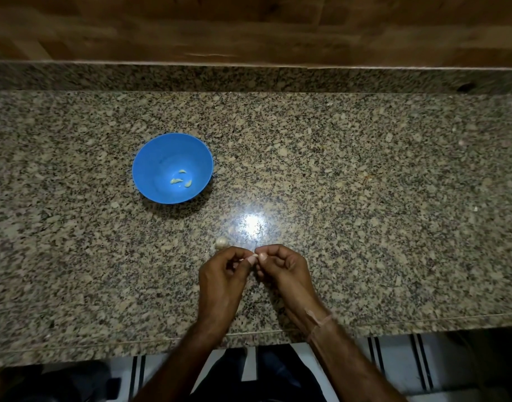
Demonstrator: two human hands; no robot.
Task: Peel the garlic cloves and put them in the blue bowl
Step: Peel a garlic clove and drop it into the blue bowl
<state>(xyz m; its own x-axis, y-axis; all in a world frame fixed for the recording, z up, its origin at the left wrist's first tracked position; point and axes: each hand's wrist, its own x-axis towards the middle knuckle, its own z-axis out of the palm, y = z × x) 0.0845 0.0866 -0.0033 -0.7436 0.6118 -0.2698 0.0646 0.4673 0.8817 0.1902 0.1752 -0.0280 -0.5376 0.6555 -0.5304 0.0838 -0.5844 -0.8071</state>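
A blue bowl [162, 158] stands on the granite counter at the left of centre, with three peeled garlic cloves [181, 179] lying in its bottom. My left hand [220, 274] and my right hand [281, 266] meet near the counter's front edge. Their fingertips pinch a small pale garlic clove [254, 255] between them, mostly hidden by the fingers. A piece of garlic bulb [221, 242] lies on the counter just beyond my left hand, not touched.
The speckled granite counter [365, 184] runs wide to both sides, backed by a low granite upstand and a wooden wall [249, 27]. A bright light reflection sits in front of the hands. The counter's front edge [104, 343] lies close below my wrists.
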